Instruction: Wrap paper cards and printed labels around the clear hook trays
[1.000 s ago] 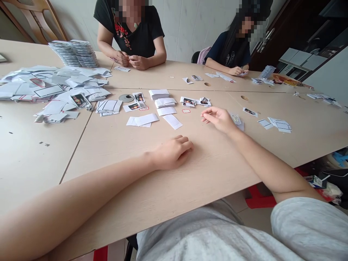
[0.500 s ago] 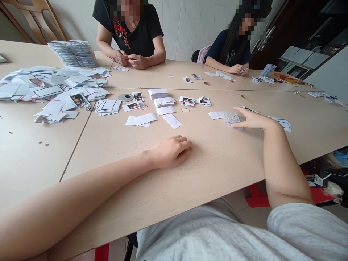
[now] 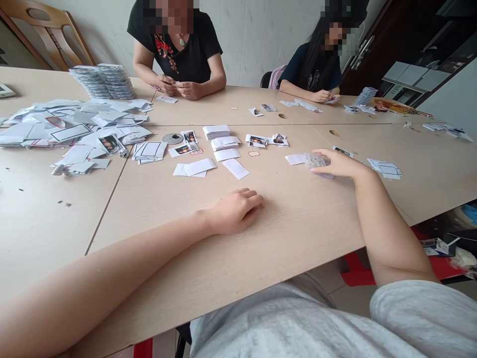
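My left hand [image 3: 235,211] rests on the table, its fingers loosely curled down and nothing visible in them. Farther off to the right, my right hand [image 3: 337,163] has its fingers and thumb around a clear plastic box [image 3: 315,161] with small pieces inside. The box stays low at the tabletop, beside a white paper slip [image 3: 295,159]. Beyond my left hand lie a single white slip [image 3: 235,168], a pair of overlapping slips [image 3: 200,166] and stacked white packets [image 3: 225,142].
A big heap of white cards [image 3: 78,124] covers the left side, with stacked clear packs [image 3: 102,82] behind. A tape roll [image 3: 172,138] lies near printed cards [image 3: 257,140]. Two people sit across the table [image 3: 298,223]. Bordered papers [image 3: 385,169] lie right of my right hand.
My right hand has shifted slightly left and seems to close more over the plastic box. My left hand stays put. The view has tilted a little.
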{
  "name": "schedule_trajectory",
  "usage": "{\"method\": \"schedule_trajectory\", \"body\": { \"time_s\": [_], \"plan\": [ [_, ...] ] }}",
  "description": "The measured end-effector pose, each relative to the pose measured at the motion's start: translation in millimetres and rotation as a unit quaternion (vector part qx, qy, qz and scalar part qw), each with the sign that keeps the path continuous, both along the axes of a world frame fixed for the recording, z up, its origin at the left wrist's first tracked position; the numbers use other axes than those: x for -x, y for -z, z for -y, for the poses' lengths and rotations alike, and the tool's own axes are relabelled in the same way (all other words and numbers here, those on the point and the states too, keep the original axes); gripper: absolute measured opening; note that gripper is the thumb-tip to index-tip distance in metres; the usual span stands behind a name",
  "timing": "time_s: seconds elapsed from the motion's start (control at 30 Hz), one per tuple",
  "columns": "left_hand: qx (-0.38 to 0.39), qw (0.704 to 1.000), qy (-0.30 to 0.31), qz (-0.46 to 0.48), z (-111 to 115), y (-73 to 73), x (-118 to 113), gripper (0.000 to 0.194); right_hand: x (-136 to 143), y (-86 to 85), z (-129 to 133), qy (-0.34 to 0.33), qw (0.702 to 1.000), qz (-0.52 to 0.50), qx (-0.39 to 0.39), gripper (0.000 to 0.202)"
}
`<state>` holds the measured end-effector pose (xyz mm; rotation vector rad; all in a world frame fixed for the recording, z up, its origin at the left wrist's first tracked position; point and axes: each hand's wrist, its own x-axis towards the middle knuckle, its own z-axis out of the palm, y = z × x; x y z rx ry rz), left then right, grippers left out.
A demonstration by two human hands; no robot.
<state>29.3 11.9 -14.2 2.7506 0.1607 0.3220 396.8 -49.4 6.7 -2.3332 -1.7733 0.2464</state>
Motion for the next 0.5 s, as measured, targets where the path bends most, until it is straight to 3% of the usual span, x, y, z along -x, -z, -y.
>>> {"method": "schedule_trajectory", "body": {
  "time_s": [0.17, 0.33, 0.43, 0.5],
  "plan": [
    [0.000, 1.000, -0.003, -0.006, 0.3, -1.0, 0.6, 0.023, 12.2, -2.5, -1.9, 0.016, 1.000, -0.005, -0.023, 0.078],
    [0.005, 1.000, -0.007, -0.010, 1.5, 0.0, 2.3, 0.022, 43.4, -6.5, -2.8, -0.037, 0.998, -0.041, -0.036, 0.069],
    [-0.011, 0.998, -0.039, 0.038, 3.5, 1.0, 4.4, 0.035, 75.6, -12.8, 2.4, -0.135, 0.986, -0.081, -0.048, 0.065],
    [-0.030, 0.994, -0.065, 0.087, 4.4, 0.7, 5.6, 0.050, 98.9, -17.3, 7.4, -0.265, 0.956, -0.128, -0.019, 0.065]
  ]
}}
